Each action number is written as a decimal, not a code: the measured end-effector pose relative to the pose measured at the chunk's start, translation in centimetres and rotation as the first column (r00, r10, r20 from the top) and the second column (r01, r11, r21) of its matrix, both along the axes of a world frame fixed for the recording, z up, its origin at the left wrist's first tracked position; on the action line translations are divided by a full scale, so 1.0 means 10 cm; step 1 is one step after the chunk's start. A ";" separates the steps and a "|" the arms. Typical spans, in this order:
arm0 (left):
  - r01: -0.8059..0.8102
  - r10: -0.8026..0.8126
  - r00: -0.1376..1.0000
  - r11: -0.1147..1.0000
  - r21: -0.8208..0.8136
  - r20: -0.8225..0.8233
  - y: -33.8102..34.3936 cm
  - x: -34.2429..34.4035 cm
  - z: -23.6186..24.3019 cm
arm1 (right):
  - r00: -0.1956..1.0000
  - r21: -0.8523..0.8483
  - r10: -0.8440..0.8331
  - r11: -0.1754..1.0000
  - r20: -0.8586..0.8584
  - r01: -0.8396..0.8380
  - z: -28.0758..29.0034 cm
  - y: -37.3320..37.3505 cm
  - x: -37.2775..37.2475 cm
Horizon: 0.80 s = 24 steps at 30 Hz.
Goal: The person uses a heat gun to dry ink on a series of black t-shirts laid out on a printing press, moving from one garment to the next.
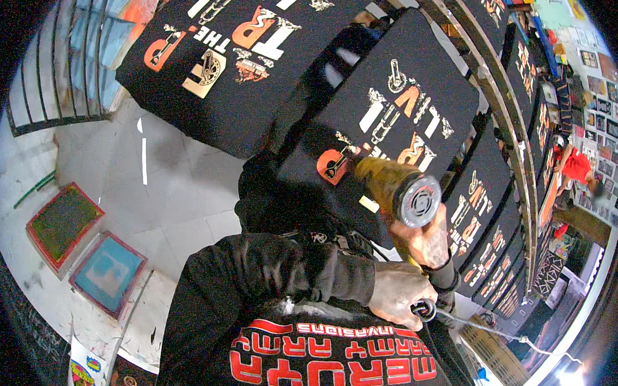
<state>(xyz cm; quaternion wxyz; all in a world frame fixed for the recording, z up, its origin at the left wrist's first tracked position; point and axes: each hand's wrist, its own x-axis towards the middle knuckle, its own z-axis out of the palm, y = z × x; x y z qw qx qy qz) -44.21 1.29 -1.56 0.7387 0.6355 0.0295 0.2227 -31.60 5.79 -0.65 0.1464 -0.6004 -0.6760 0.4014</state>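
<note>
Nearest the camera, the person's black top [211, 321], with red and white lettering, fills the bottom middle of the frame. At the upper left stands a dark slatted rack [59, 80]. Below it, at the left edge, two framed screens lie side by side on a pale surface: a dark green one [65, 223] and a blue one [108, 276]. Pale floor [185, 198] shows between them and the black shirts.

Two large black shirts, printed in orange and cream, lie spread flat: one at the top centre [202, 122], the other in the middle [449, 94]. Left of the tool, the left hand [401, 294] is closed, fingers curled at a dark loop of the cable [480, 327], which runs off toward the lower right. Just above, the right hand [425, 242] grips a yellow tool [384, 179], right of centre, its round grey vented end toward the camera. The tool hides part of the middle shirt's print; the left hand overlaps the right wrist.

Farther right, a long rail [520, 142] cuts across more printed black shirts [472, 210]. Pictures cover the wall [605, 111] at the right edge.
</note>
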 end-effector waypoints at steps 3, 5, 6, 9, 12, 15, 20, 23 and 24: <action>-0.001 0.001 1.000 1.000 0.022 -0.001 0.02 0.07 0.00 | 0.998 -0.004 0.067 0.998 0.019 -0.067 0.03 -0.01 -0.01; -0.024 0.023 0.999 0.999 0.024 0.029 -0.02 0.15 -0.04 | 0.999 0.004 -0.012 1.000 0.030 0.012 -0.01 -0.06 0.02; -0.005 0.004 0.999 1.000 0.022 0.035 -0.02 0.18 -0.05 | 0.999 -0.007 -0.019 1.000 0.033 0.020 -0.02 -0.07 0.03; 0.015 -0.016 0.999 1.000 0.023 0.036 -0.04 0.25 -0.06 | 0.997 -0.042 0.071 0.997 0.027 -0.070 0.06 -0.02 0.00; -0.040 0.038 0.999 0.998 0.053 0.036 -0.08 0.30 -0.07 | 0.976 0.089 0.196 0.975 0.096 -0.205 -0.04 -0.07 0.12; -0.008 0.009 1.000 0.999 0.031 -0.013 -0.04 0.29 -0.05 | 0.991 0.063 0.121 0.990 0.065 -0.125 -0.03 -0.05 0.12; 0.017 -0.016 0.999 0.999 0.029 -0.037 -0.02 0.32 -0.05 | 0.966 0.051 0.254 0.965 0.035 -0.256 0.02 0.02 0.12; 0.049 -0.047 0.998 0.998 0.033 -0.052 0.02 0.35 -0.04 | 0.982 0.001 0.190 0.982 -0.015 -0.190 -0.01 0.07 0.10; 0.054 -0.052 0.997 0.998 0.030 -0.053 0.01 0.36 -0.04 | 0.978 -0.022 0.207 0.978 -0.018 -0.207 0.00 0.08 0.11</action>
